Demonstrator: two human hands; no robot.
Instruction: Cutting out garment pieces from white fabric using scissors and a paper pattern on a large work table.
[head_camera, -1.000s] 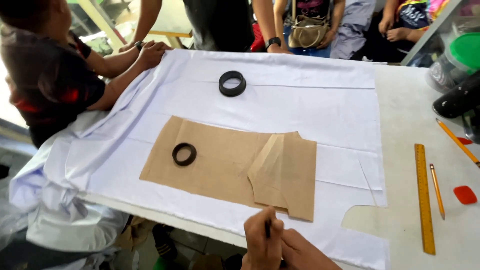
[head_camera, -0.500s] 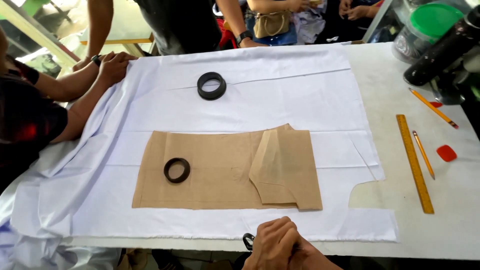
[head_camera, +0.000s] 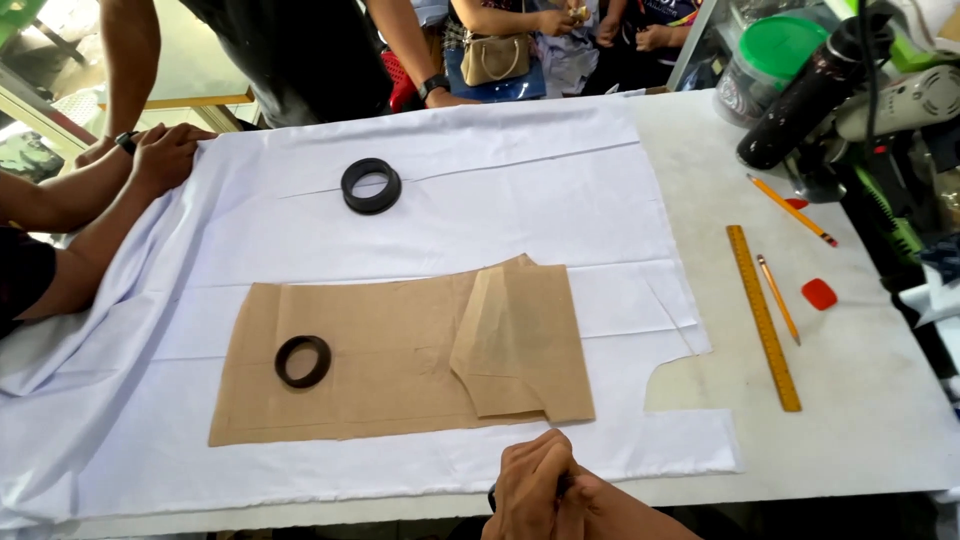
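My right hand (head_camera: 535, 485) is at the table's near edge, just below the white cloth (head_camera: 520, 200). Its fingers are curled shut around a small dark tool (head_camera: 493, 497), of which only a bit shows at the left of the fist. My left hand is not visible. A brown paper pattern (head_camera: 380, 360), its right part folded over, lies on the cloth right beyond my hand. A black ring (head_camera: 303, 361) rests on the pattern's left part. A second, larger black ring (head_camera: 371, 186) lies on the cloth farther back.
Another person's hands (head_camera: 165, 155) hold the cloth's far left corner, and several people stand behind the table. On the bare tabletop to the right lie a yellow ruler (head_camera: 763, 315), two pencils (head_camera: 778, 298), and a red chalk piece (head_camera: 819, 294). A cutting machine (head_camera: 880, 110) and green-lidded jar (head_camera: 770, 60) stand far right.
The view has swung so the cloth and pattern sit more squarely before me. My hand has stayed at the near edge, shifting slightly right, still closed on the dark tool.
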